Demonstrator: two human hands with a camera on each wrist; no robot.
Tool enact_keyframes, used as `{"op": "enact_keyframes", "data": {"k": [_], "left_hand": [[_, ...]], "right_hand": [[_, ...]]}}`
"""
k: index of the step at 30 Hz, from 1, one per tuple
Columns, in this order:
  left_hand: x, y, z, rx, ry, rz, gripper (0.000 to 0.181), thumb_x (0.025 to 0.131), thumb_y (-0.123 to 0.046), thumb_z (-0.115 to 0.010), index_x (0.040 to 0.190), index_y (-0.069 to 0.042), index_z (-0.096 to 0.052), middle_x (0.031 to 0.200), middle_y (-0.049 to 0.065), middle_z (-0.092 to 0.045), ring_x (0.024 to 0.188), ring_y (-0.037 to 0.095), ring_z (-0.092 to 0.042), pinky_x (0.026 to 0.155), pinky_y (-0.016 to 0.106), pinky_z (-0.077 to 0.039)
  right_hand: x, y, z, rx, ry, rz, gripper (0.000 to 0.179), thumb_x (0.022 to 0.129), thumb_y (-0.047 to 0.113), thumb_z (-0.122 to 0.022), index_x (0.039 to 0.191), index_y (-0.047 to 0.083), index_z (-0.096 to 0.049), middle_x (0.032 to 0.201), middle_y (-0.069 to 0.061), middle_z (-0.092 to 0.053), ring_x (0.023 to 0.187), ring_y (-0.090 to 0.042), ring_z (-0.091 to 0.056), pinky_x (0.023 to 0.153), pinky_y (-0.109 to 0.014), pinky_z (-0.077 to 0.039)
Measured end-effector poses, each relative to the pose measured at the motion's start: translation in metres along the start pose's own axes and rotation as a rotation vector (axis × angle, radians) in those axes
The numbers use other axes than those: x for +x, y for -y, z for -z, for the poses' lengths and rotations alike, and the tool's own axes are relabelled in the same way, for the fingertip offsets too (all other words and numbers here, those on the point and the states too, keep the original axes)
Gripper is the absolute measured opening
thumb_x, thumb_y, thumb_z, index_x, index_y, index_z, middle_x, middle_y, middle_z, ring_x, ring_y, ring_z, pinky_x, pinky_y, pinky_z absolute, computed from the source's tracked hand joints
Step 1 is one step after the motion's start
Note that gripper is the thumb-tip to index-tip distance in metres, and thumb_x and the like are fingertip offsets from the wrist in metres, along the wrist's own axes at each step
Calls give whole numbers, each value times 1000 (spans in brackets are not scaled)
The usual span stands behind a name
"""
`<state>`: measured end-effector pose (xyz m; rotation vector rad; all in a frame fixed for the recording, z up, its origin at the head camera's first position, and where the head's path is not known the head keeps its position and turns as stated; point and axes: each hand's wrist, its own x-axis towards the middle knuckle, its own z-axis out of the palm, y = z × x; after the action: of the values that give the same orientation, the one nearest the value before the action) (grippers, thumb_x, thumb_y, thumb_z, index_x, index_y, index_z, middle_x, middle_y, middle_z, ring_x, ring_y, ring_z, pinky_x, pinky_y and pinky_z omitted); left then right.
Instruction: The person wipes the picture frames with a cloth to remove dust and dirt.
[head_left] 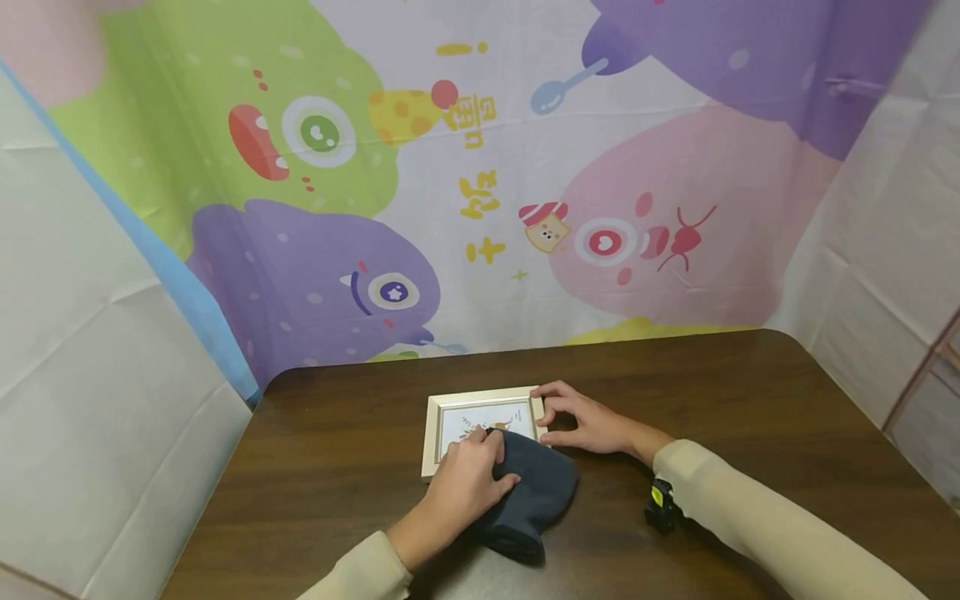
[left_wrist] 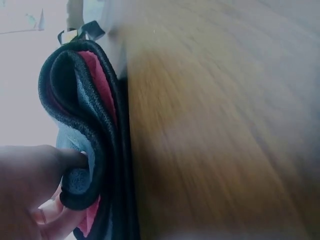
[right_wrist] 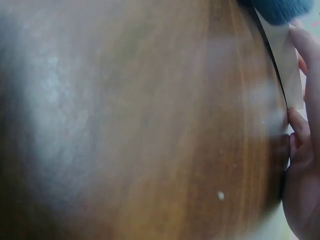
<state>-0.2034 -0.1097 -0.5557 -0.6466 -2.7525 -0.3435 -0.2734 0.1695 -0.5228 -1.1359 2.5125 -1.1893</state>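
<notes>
A picture frame (head_left: pixel 431 429) with a pale border lies flat on the table, a print showing behind its front. My left hand (head_left: pixel 467 479) grips a folded dark grey cloth (head_left: pixel 538 485) over the frame's near right part, hiding some of the print. In the left wrist view, the cloth (left_wrist: pixel 115 145) shows black edging and pink inner layers, with the thumb pressed into a fold. At the frame's right side, my right hand (head_left: pixel 592 425) holds the edge between bent fingers and thumb. The right wrist view shows its fingers along the frame's side (right_wrist: pixel 282 55).
The dark brown wooden table (head_left: pixel 337 500) extends to both sides of the hands. Behind it hangs a curtain (head_left: pixel 510 308) printed with cartoon monsters, and pale sheets (head_left: pixel 97 375) flank the table. A small black device (head_left: pixel 660 507) sits at the right wrist.
</notes>
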Motion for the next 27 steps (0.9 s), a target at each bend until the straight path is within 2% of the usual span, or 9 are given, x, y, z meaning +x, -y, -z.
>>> {"op": "enact_keyframes", "data": {"k": [5, 8, 10, 14, 16, 18, 21, 25, 27], "left_hand": [[4, -11, -6, -49, -16, -11, 51, 82, -50, -100, 90, -24, -57, 80, -8, -62, 61, 11, -62, 57, 23, -48], [4, -21, 1, -83, -59, -33, 49, 82, -43, -101, 89, -21, -57, 77, -6, -61, 58, 11, -59, 53, 25, -46], [3, -32, 16, -103, -77, -40, 48, 82, -37, -101, 88, -18, -57, 76, -4, -61, 57, 13, -58, 51, 27, -45], [2, -51, 48, -111, -61, -18, 47, 82, -29, -102, 85, -14, -58, 76, 0, -63, 58, 18, -62, 52, 29, -47], [1, -52, 50, -108, -66, -20, 46, 83, -30, -101, 85, -14, -58, 76, 1, -64, 59, 19, -63, 52, 30, -48], [1, -50, 46, -110, -68, -22, 46, 83, -31, -101, 86, -14, -59, 77, 1, -64, 59, 19, -64, 52, 31, -49], [1, -34, 18, -99, -78, -30, 46, 84, -36, -101, 88, -17, -59, 77, -2, -63, 59, 16, -63, 52, 30, -49], [-1, -18, -9, -54, -41, -7, 47, 84, -44, -100, 90, -23, -59, 79, -9, -60, 61, 12, -63, 54, 23, -47], [-3, -15, -9, -34, -30, 8, 47, 85, -46, -99, 90, -24, -58, 80, -11, -59, 62, 12, -65, 55, 21, -47]], "right_hand": [[-1, -11, -1, -16, -23, 91, 18, 106, 32, -82, 99, 24, -67, 163, -17, -55, 152, -45, -57, 116, -55, -54], [-2, -17, -2, -46, -44, 141, 18, 107, 33, -79, 100, 25, -66, 161, -16, -56, 150, -43, -58, 114, -49, -56], [-2, -17, -1, -48, -44, 140, 17, 108, 33, -79, 99, 25, -66, 161, -16, -56, 149, -42, -58, 113, -48, -56], [-3, -5, 2, -11, -16, 64, 17, 107, 26, -80, 97, 22, -67, 163, -18, -55, 152, -48, -56, 117, -58, -53], [-3, -1, 2, -3, -6, 30, 17, 107, 24, -80, 97, 22, -67, 164, -19, -55, 154, -48, -54, 119, -60, -51], [-2, 1, 2, -7, -2, 15, 18, 107, 21, -80, 96, 20, -66, 164, -19, -54, 155, -48, -54, 119, -60, -50], [-2, 1, 1, -16, 4, 7, 19, 107, 19, -80, 95, 19, -65, 165, -19, -54, 155, -47, -55, 119, -58, -51], [-1, 1, 0, -13, 8, 9, 21, 106, 19, -81, 95, 19, -63, 166, -18, -53, 155, -46, -54, 119, -59, -51], [0, 1, 0, -8, 8, 5, 22, 105, 21, -82, 94, 19, -63, 166, -17, -53, 156, -45, -54, 120, -60, -50]]}}
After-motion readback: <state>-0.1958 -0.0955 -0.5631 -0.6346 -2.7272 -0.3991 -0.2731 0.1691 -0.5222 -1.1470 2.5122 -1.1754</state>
